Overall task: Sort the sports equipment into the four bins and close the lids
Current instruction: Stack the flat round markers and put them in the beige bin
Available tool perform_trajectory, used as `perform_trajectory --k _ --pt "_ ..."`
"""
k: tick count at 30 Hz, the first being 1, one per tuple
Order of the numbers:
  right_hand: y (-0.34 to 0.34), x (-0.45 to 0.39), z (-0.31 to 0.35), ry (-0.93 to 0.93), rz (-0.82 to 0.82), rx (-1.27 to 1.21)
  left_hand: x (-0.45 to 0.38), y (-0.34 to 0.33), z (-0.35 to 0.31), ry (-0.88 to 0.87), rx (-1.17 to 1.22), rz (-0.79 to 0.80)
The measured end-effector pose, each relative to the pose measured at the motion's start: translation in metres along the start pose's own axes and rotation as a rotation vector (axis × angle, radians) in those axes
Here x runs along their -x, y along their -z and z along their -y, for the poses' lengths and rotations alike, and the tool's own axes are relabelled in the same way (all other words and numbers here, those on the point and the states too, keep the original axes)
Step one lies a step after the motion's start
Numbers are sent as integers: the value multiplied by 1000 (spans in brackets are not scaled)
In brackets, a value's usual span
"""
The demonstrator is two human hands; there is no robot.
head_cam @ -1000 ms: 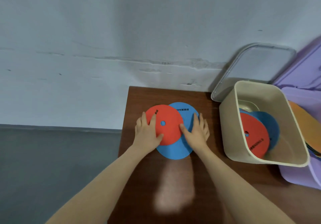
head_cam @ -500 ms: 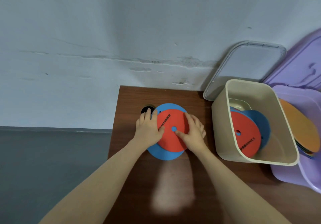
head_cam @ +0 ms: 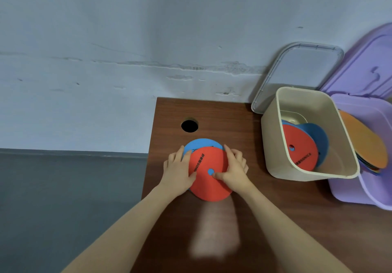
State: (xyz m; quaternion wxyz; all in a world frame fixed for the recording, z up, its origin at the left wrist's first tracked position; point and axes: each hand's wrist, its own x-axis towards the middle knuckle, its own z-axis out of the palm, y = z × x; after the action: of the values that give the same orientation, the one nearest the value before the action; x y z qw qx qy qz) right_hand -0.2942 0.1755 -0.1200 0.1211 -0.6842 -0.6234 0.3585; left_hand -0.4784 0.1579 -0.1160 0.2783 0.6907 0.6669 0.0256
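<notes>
1. Head view: a brown wooden table (head_cam: 275,219) is seen from above, set against a pale wall (head_cam: 148,39), with a round black hole (head_cam: 189,126) in its top near the upper left corner of the tabletop.
2. At the centre of the frame a red flat disc (head_cam: 209,184) with black lettering is laid over a blue flat disc (head_cam: 201,144), so that only the blue upper edge and a blue spot through the red disc's centre hole are seen.
3. The left hand (head_cam: 177,172) is pressed on the left edge of the red disc, fingers curled over the rim; the disc is gripped there.
4. The right hand (head_cam: 234,172) is held on the right edge of the same disc, thumb placed just beside the centre hole; the disc is gripped by it too.
5. At the right a beige bin (head_cam: 273,145) is tilted open, with a red disc and a blue disc leaning inside it.
6. Behind the bin a grey lid (head_cam: 301,69) is propped against the wall.
7. At the far right a purple bin (head_cam: 350,190) is seen with orange discs (head_cam: 369,143) in it, and a purple lid (head_cam: 369,65) is leaned behind it.
</notes>
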Motion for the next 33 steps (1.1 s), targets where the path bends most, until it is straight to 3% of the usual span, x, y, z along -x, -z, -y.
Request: perform_trajectory --k 13,19,24,27,33 --pt "-52 42 15 -171 -407 -379 6 11 8 -8 12 -1" --pt "-54 37 20 -201 -452 -366 15 3 5 -80 20 -7" --pt "-50 42 7 -149 -417 -189 19 4 16 -95 27 -28" --pt "-54 48 5 -242 -457 -56 19 3 13 -81 35 -64" --pt "-65 39 31 -402 -492 -187 27 -8 5 -38 90 -102"
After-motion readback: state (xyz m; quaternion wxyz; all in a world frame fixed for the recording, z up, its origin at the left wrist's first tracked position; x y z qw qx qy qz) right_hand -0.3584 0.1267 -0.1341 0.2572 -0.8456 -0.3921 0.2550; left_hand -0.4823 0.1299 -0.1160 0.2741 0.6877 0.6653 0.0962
